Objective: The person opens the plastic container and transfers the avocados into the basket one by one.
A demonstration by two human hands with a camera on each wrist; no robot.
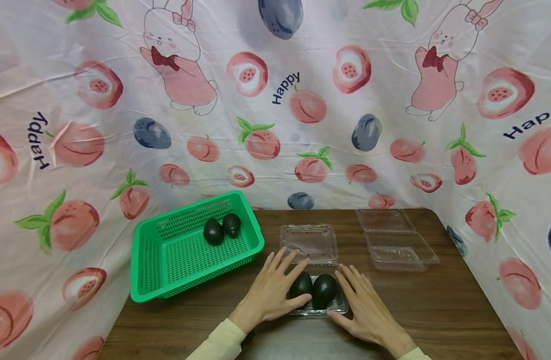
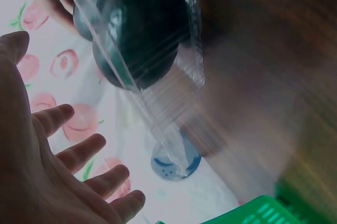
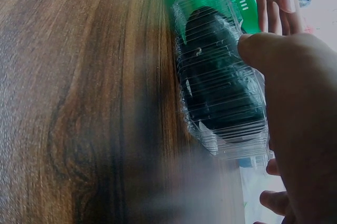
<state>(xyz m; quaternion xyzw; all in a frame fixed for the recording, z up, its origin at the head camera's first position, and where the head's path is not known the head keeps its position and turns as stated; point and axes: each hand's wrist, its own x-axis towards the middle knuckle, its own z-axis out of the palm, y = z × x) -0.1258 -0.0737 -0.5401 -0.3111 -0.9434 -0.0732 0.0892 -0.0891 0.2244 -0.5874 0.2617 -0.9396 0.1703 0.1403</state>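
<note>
Two dark fruits (image 1: 324,291) can be spotted side by side inside a clear plastic box (image 1: 318,312), lid (image 1: 309,242) laid open, on the worktop (image 1: 460,300). The left one's partly covered by the left hand (image 1: 271,291) in the head view, and in the left wrist view they're pretty dim and cut off up top. Off to the left, two more fruits (image 1: 213,231) are held in a green basket (image 1: 185,260); another clear box (image 1: 394,250) is seen at the right. Grip-wise, both left and right hand (image 1: 365,307) are released, fingers spread beside the box. Whether it's touched can't really be told.
</note>
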